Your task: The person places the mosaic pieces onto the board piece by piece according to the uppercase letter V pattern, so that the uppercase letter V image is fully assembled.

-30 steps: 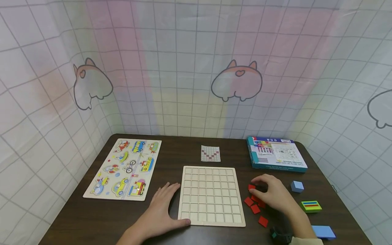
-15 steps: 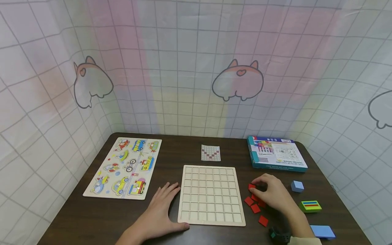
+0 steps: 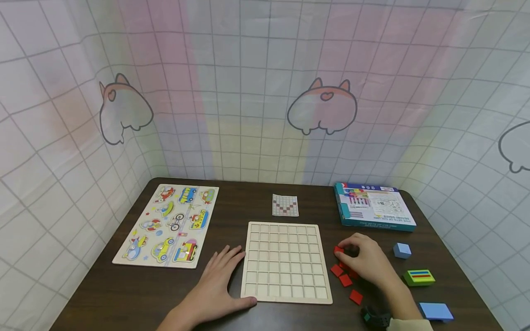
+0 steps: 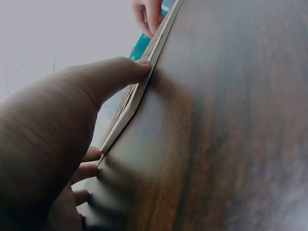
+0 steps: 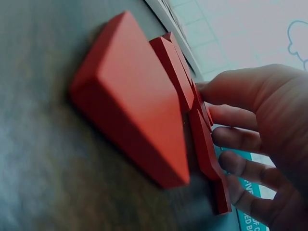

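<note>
A pale wooden grid board lies flat in the middle of the table in the head view. My left hand is spread at its left side, thumb on the near left corner, fingertips along the left edge. The left wrist view shows that thumb against the board's rim. Right of the board, my right hand pinches a small red square tile between thumb and fingers. Several more red tiles lie under and beside this hand; one tile looms large in the right wrist view.
A card with a grid pattern lies behind the board. A vehicle puzzle board is at left and a flat box at back right. Blue cube, green striped block and blue block line the right side.
My right hand and the pinched red tile have shifted very slightly left and away from me. The left hand keeps its place at the board.
</note>
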Available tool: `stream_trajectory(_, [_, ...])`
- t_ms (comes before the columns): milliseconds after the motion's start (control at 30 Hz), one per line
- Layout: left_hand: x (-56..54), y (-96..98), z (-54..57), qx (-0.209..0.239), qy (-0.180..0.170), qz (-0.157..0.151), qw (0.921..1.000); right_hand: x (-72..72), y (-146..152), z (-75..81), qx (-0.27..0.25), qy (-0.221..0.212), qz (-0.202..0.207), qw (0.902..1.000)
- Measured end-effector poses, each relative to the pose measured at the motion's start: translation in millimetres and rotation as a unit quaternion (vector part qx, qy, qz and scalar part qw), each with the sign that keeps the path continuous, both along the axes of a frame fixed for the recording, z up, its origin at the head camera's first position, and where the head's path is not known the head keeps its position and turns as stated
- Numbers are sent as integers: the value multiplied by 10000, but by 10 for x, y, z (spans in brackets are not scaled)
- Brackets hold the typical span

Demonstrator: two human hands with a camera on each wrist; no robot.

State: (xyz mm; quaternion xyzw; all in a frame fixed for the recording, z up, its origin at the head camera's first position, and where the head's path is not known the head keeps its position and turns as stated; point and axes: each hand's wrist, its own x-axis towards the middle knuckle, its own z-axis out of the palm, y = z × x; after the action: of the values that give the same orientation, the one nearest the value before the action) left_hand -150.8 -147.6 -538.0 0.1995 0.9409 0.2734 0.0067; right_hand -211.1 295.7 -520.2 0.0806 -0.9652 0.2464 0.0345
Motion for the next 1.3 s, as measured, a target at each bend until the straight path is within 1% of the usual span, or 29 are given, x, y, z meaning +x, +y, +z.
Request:
stream_trajectory(133, [1, 2, 2, -18, 1, -10, 10000, 9, -11, -23, 26, 201, 25, 9998])
stream_trajectory(333, [2, 2, 7, -30, -9, -19, 10000, 1, -28, -42, 176, 352, 39, 9992])
stream_trajectory(533, [5, 2, 7, -37, -29, 4, 10000, -15, -43, -38, 123, 323, -24, 9994])
stream_trajectory(700, [5, 6, 5, -27, -25, 2, 10000, -1, -61, -17, 28, 270, -29, 9996])
stream_trajectory(833, [6, 10, 5, -20, -38, 7, 10000, 28, -98, 38, -56, 284, 23, 9996])
stream_trajectory(967, [3, 16, 12, -44, -51, 13, 10000, 73, -173, 126, -116, 253, 77, 9996])
stream_trajectory(1133, [-1, 23, 25, -45, -64, 18, 10000, 128, -304, 241, -174, 271, 305, 9990])
stream_trajectory(1200, [-2, 25, 27, -29, -16, 12, 10000, 144, -360, 276, -236, 285, 385, 9986])
stream_trajectory(1300, [-2, 28, 28, -19, -10, 5, 10000, 164, -445, 314, -319, 292, 423, 9982])
